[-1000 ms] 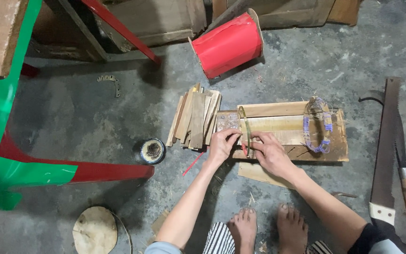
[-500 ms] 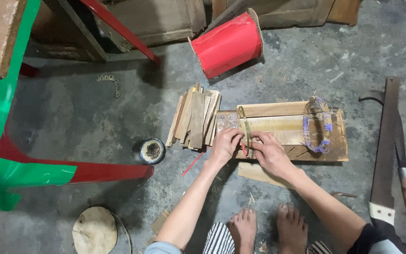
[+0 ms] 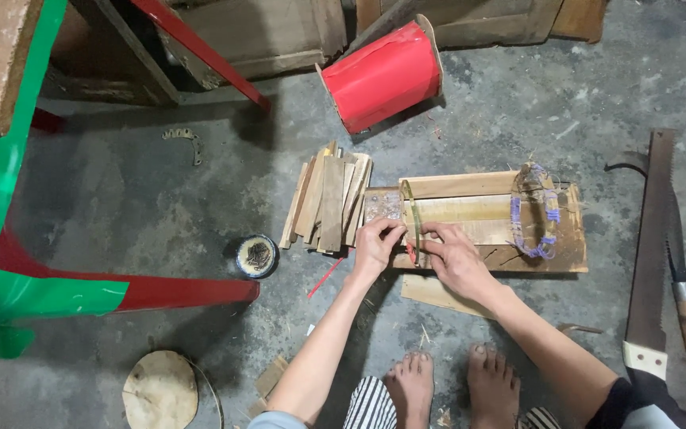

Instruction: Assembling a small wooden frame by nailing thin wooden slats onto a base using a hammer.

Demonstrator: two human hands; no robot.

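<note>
Head view: both hands meet at a thin bent strip (image 3: 411, 218) standing on edge across the board (image 3: 478, 218). Left hand (image 3: 376, 246) pinches the strip's near end from the left; right hand (image 3: 456, 256) grips it from the right, fingers curled – both grasping. Farther right on the board sits a clear loop (image 3: 535, 213) wound with purple. Slats (image 3: 327, 202) lie piled just left of the board; a tin (image 3: 257, 256) sits beyond them, a red drum (image 3: 384, 75) above the board – a saw (image 3: 651, 254) well to its right.
</note>
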